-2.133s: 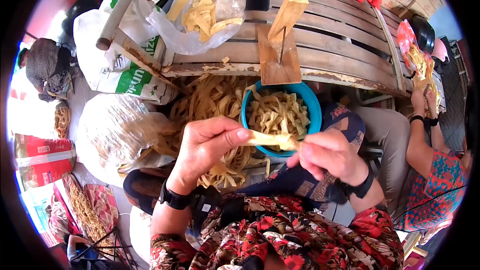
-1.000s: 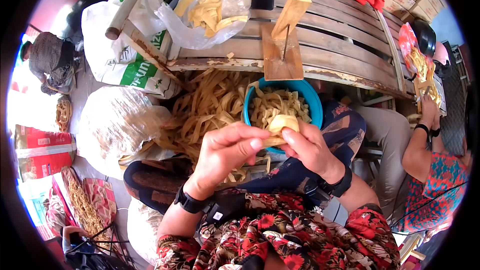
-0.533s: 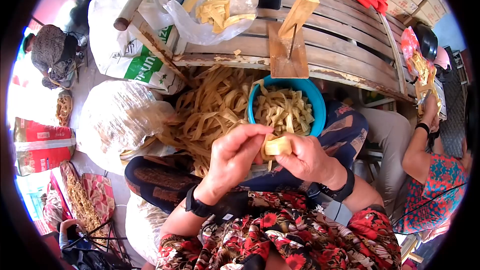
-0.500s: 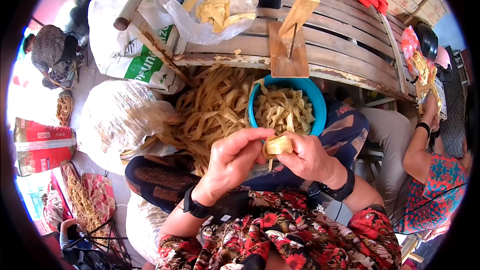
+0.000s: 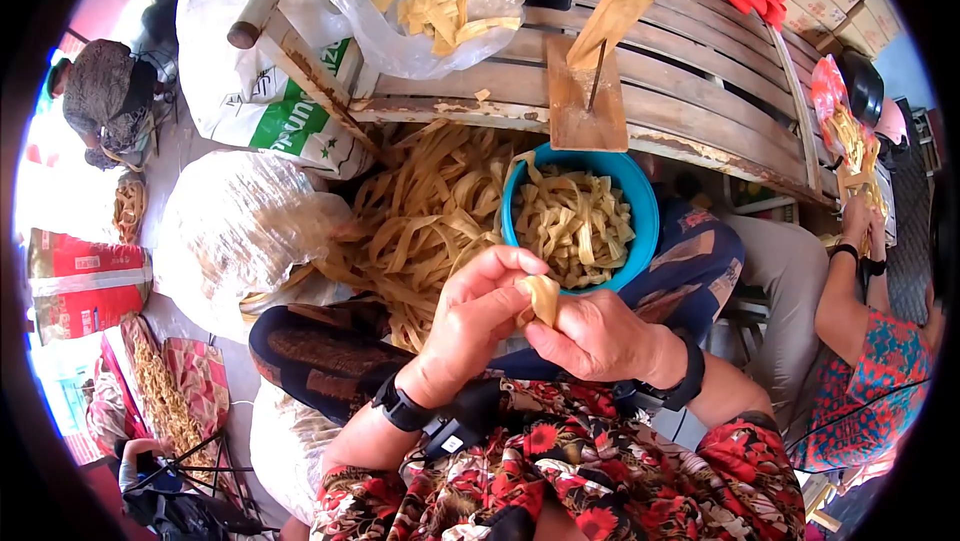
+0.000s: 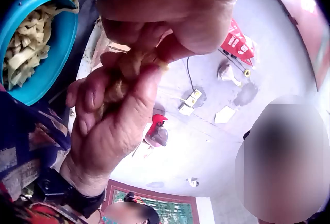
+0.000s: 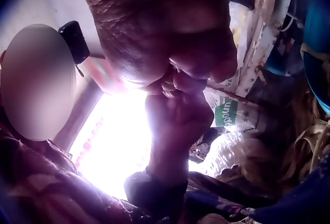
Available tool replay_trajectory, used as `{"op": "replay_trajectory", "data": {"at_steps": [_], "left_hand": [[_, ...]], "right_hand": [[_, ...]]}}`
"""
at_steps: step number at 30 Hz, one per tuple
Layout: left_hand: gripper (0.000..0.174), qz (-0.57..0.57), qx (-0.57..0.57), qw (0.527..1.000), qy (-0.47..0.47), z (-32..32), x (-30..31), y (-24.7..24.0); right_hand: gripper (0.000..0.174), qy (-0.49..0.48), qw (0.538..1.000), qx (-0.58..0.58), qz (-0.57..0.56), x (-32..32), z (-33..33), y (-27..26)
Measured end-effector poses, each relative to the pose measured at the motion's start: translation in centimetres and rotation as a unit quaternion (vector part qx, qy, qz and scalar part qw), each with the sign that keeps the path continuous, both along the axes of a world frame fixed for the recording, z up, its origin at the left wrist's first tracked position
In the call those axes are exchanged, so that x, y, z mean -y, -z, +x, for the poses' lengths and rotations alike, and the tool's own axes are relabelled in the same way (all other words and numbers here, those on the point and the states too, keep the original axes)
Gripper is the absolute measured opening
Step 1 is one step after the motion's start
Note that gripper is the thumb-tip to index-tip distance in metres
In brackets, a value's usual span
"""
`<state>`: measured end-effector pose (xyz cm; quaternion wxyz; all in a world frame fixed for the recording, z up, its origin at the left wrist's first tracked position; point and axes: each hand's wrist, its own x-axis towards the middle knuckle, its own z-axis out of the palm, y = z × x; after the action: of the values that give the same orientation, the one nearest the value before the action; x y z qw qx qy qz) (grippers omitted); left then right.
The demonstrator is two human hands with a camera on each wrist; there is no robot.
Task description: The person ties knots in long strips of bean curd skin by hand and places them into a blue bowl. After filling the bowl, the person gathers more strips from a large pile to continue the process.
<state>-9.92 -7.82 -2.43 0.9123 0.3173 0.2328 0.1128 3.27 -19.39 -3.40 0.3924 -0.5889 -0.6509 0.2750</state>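
Note:
A pale yellow flat strip [image 5: 542, 299], folded into a small thick bundle, sits between both hands in the head view. My left hand [image 5: 468, 319] pinches its left side with thumb and fingertips, the index finger arched over the top. On the other side my right hand [image 5: 608, 337] grips it, fingers curled and thumb against it. In the left wrist view the right hand [image 6: 111, 126] meets the left at the strip, which the fingers mostly hide. Just beyond the hands stands a blue bucket [image 5: 643, 216] of similar folded pieces.
Long loose strips [image 5: 430, 201] heap left of the bucket, under a slatted bench [image 5: 700, 106]. On the bench are a wooden block stand with a thin spike [image 5: 588, 106] and a plastic bag [image 5: 400, 46] of strip pieces. A wrapped bundle [image 5: 240, 231] lies left. Another person [image 5: 870, 371] sits at right.
The strip was stretched between the hands, then looped around the right fingers, and is now a smaller tight fold. Both hands have come together. The head view has shifted slightly.

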Motion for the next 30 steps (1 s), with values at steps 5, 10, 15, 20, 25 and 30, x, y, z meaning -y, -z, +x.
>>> {"op": "replay_trajectory", "data": {"at_steps": [5,10,15,20,25,30], "left_hand": [[0.030,0.044,0.017,0.996,0.078,-0.8,-1.6,0.1],[0.035,0.245,-0.133,0.959,0.054,-0.9,-1.6,-0.6],[0.027,0.364,-0.281,0.877,0.139,-1.1,-2.3,0.4],[0.022,0.738,-0.215,0.634,0.083,-1.9,-0.4,3.7],[0.017,0.575,-0.245,0.780,0.037,-4.4,-4.1,3.4],[0.033,0.340,-0.098,0.931,0.088,-2.8,-4.3,-0.7]], "right_hand": [[0.019,0.018,0.998,-0.031,-0.050,0.1,0.0,-0.1],[0.020,0.083,0.983,0.159,0.029,-0.7,-0.4,-0.7],[0.024,0.088,0.948,0.304,0.037,-1.3,-0.3,0.0],[0.020,-0.102,0.945,0.310,0.012,-0.8,2.0,0.1],[0.021,-0.066,0.974,0.176,-0.124,1.3,6.4,-4.7],[0.021,-0.001,0.984,0.161,-0.075,1.2,6.2,-4.7]]}}
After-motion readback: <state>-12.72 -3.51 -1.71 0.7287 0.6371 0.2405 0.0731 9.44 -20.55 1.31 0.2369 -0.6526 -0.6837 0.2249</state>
